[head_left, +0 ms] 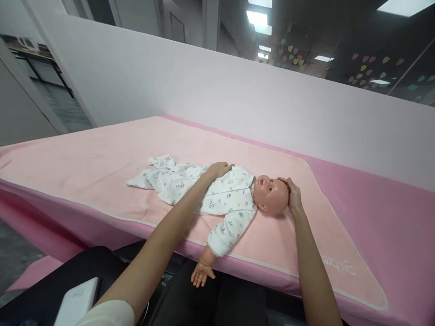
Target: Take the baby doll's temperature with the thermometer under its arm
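Observation:
A baby doll (234,191) in a white sleepsuit with small printed figures lies on its back, its head to the right. My left hand (220,169) rests flat and open on the doll's torso, the forearm crossing over its body. My right hand (294,194) is cupped around the top of the doll's head (273,197); some of its fingers are hidden behind the head. The doll's near arm reaches over the table's front edge, with its bare hand (203,271) palm up. The doll's far arm is out of sight.
Under the doll is a peach mat (112,149) with a pale border, on a pink-covered table (374,199). A white low wall (217,86) runs along the back, with dark glass above. A white flat device (77,302) lies on my lap at the lower left.

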The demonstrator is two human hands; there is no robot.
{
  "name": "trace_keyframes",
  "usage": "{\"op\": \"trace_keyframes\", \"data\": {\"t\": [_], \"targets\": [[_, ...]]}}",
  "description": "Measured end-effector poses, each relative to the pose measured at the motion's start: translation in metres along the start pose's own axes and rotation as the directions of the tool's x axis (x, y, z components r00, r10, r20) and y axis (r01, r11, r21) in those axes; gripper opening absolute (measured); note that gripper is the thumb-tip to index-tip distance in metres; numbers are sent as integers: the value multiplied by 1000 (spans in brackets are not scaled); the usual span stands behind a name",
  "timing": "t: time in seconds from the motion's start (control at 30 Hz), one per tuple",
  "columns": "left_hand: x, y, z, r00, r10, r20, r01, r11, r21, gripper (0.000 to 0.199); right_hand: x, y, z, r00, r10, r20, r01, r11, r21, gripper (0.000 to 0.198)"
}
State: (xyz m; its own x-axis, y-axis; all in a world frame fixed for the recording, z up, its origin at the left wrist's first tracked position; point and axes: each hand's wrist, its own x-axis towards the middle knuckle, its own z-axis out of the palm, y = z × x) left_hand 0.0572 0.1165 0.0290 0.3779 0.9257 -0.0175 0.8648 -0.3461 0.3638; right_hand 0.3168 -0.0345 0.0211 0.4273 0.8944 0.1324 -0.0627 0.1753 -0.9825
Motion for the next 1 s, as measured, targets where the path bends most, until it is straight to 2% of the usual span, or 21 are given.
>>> {"op": "trace_keyframes", "data": {"t": [0.1, 0.17, 0.27, 0.33, 0.5, 0.57, 0.63, 0.73, 0.8, 0.9, 1.0], "targets": [[-1, 1, -1, 1000, 20, -12, -20, 1000, 6, 61, 2, 1, -2, 996, -46, -74, 49, 998, 29, 45], [-2, 1, -2, 999, 33, -17, -33, 999, 5, 61, 0, -2, 1, 999, -13, -29, 14, 1000, 8, 44], [-2, 0, -2, 999, 32, -17, -32, 999, -6, 61, -6, -8, 7, 991, 89, 103, -85, 995, -43, 44], [-2, 0, -2, 999, 27, -19, -27, 1000, -9, 61, -8, -11, 9, 988, 98, 123, -92, 994, -54, 44], [-1, -1, -1, 999, 40, -22, -40, 999, 5, 61, 2, -6, 1, 994, -56, -96, 56, 998, 1, 42], [0, -2, -1, 999, 42, -21, -42, 999, 11, 61, 4, -3, -1, 989, -80, -121, 82, 996, 15, 43], [1, -3, 0, 999, 47, -23, -47, 999, 17, 61, 2, -3, -1, 996, -68, -56, 67, 998, -16, 41], [3, -5, 1, 998, 53, -25, -52, 998, 21, 61, -3, -5, 3, 996, 27, 89, -21, 998, -63, 42], [3, -4, 1, 998, 51, -24, -51, 999, 7, 60, -3, -6, 3, 996, 44, 75, -40, 998, -56, 44], [0, -2, -1, 999, -21, -40, 18, 998, -68, 57, 0, -5, -1, 999, 0, -43, 0, 1000, -9, 45], [-6, 2, -3, 985, -141, -97, 126, 981, -150, 48, 4, 0, -4, 1000, 27, 2, -27, 1000, -8, 45]]}}
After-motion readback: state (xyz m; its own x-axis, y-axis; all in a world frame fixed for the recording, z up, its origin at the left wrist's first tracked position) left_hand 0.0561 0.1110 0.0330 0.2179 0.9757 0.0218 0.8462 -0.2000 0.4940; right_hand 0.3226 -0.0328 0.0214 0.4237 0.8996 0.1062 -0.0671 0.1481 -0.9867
